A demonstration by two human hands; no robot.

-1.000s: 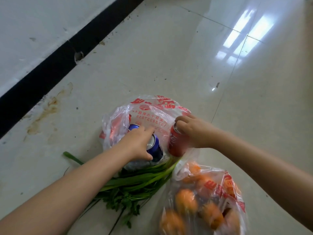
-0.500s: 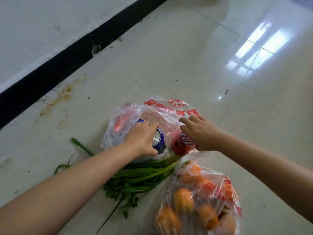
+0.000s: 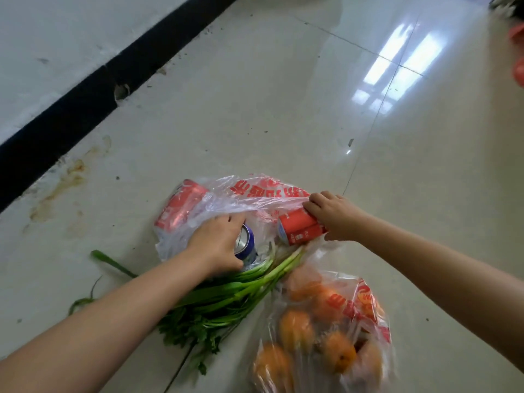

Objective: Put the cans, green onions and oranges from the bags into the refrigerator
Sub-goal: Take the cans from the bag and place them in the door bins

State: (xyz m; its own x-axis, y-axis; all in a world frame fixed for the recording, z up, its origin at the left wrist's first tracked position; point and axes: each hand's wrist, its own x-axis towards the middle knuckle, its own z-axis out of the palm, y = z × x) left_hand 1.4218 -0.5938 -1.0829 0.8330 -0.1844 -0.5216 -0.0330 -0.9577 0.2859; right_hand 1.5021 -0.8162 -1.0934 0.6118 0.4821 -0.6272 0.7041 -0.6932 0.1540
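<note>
Holding one can each, both hands are now at the mouth of the clear bag point(image 3: 255, 194) in the middle of the frame. The right hand point(image 3: 333, 217) has tipped its red can point(image 3: 299, 229) onto its side and drawn it out past the plastic; half a second ago it stood upright. The left hand point(image 3: 218, 245) stays curled around the blue can point(image 3: 246, 245). Another red can point(image 3: 178, 208) remains inside. The green onions point(image 3: 241, 287) lie on the floor, the oranges point(image 3: 312, 330) bagged at lower right. No refrigerator is visible, so I judge the task is only starting.
</note>
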